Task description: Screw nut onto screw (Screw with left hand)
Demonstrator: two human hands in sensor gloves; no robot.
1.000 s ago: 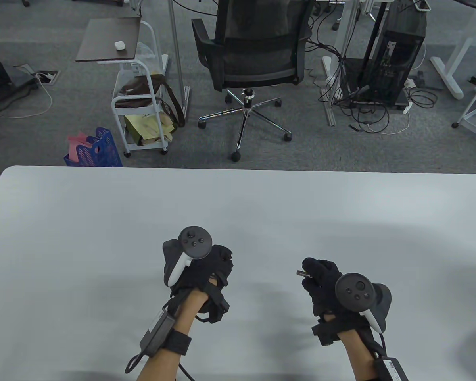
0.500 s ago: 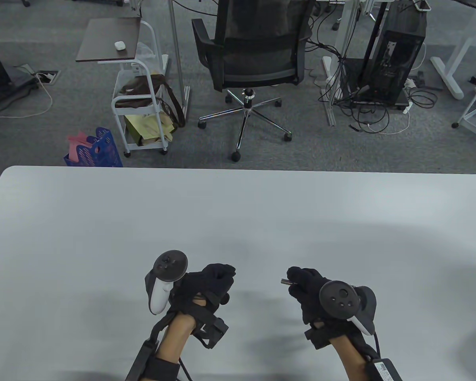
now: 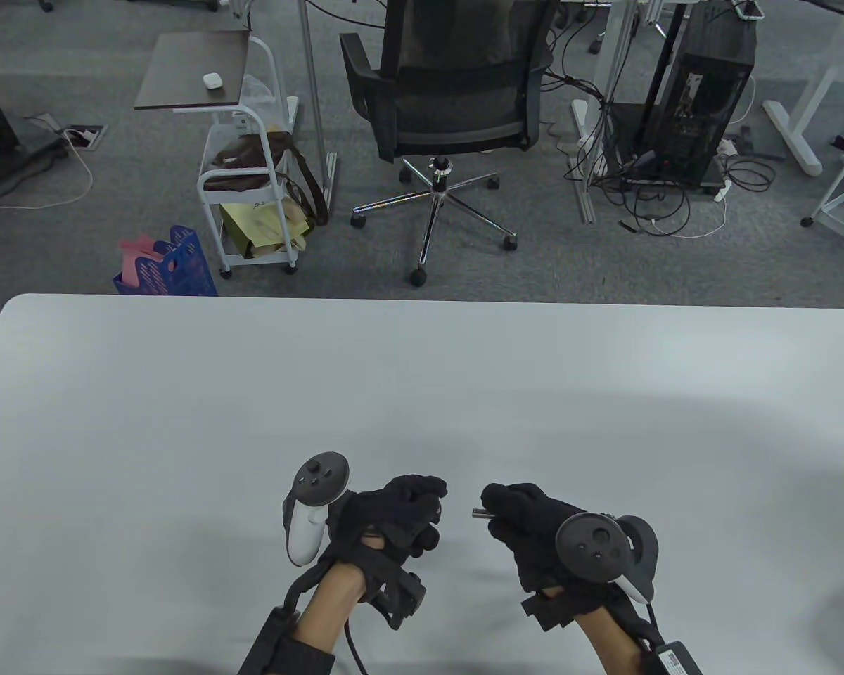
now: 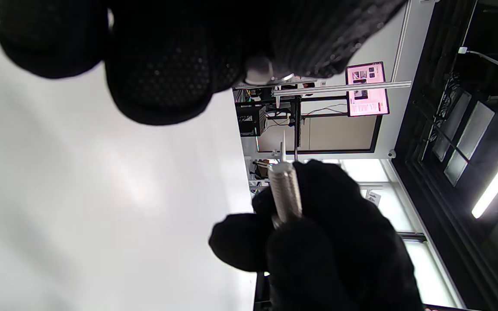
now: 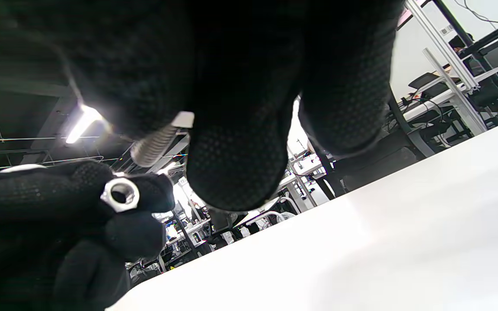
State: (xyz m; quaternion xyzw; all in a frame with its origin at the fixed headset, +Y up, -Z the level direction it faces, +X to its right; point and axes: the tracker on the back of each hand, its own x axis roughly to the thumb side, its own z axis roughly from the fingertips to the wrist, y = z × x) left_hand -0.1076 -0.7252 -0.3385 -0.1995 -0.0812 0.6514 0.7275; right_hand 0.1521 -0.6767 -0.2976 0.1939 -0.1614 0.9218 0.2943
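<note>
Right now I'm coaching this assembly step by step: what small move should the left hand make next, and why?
Probably bring the left hand with its pinched nut across to the screw tip. The right hand holds the screw pointing at it, and a gap remains, so no threads have engaged.

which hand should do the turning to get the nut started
Left. The left hand pinches the nut, its bore facing the screw tip, which the right hand holds pointed at it across a small gap.

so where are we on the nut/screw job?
Done: both parts are picked up. The right hand grips the screw, threaded end pointing at the left hand, which pinches the nut. In hand: lining them up, with a gap between. Left: seat the nut and turn it on.
</note>
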